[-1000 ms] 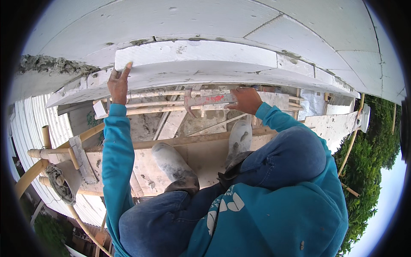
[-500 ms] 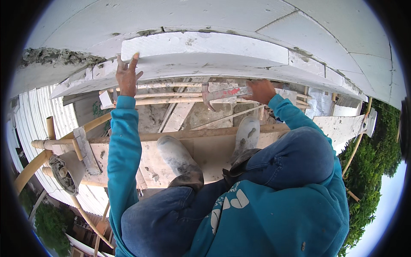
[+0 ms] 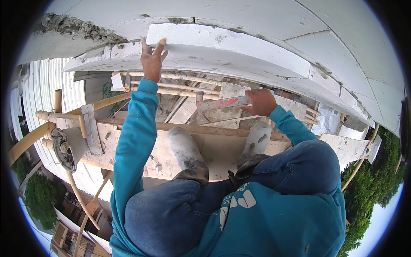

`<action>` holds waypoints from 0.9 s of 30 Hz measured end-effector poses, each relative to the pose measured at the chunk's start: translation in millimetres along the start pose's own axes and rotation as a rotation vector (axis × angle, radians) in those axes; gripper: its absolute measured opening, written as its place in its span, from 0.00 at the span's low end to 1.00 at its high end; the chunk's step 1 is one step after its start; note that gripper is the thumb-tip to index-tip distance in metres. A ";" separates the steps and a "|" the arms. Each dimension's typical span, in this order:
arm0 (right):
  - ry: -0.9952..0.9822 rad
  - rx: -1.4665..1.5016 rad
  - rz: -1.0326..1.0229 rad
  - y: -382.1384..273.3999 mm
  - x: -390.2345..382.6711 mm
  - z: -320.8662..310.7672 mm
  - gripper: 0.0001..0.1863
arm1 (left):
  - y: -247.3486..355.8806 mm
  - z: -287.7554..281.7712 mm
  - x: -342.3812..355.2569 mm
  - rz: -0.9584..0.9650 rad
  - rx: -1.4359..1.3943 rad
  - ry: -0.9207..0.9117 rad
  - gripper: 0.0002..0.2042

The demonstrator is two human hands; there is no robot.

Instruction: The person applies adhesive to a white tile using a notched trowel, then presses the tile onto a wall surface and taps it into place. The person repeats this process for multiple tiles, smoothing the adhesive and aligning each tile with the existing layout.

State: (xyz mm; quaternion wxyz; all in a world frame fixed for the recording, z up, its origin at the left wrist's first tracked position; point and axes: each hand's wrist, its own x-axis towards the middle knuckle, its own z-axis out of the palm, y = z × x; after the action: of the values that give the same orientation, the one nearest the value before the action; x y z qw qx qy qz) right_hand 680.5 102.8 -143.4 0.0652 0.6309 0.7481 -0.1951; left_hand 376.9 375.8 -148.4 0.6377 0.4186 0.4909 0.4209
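A long white block (image 3: 227,43) lies along the top edge of the low block wall (image 3: 325,81). My left hand (image 3: 152,60) is at its left end, fingers spread, with fingertips against the block. My right hand (image 3: 261,101) grips a worn grey hammer (image 3: 214,103) with red paint, held level below the block, its head pointing left. Below are my two pale, dust-stained boots (image 3: 184,145) on a board platform (image 3: 222,158).
Bamboo poles (image 3: 64,115) frame the platform, with a bucket (image 3: 64,150) tied at the left. Beyond the wall's foot lie boards and poles (image 3: 184,90). A white panelled surface (image 3: 351,38) runs above. Corrugated white sheets (image 3: 47,85) are at left, trees (image 3: 376,171) at right.
The view has shifted and tilted, so the block and both hands appear higher and farther right. My left hand's fingers look more spread; the hammer stays in my right hand.
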 end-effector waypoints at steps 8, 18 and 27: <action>0.020 -0.028 0.260 -4.5 44.7 -24.0 0.38 | -0.3 0.3 0.0 -0.015 0.021 0.001 0.47; 0.020 0.100 0.325 -9.3 50.6 -29.5 0.37 | -3.3 5.4 0.8 -0.039 0.020 0.050 0.47; 0.168 1.131 0.066 -67.9 35.4 -83.3 0.37 | -5.2 -0.7 4.1 0.000 -0.026 0.014 0.46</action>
State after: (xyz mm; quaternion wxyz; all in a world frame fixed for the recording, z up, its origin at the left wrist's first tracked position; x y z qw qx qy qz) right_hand 620.2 157.8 -65.1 -0.3362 0.6042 0.5096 -0.5121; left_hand 377.6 378.2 -154.6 0.6396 0.4075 0.4897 0.4302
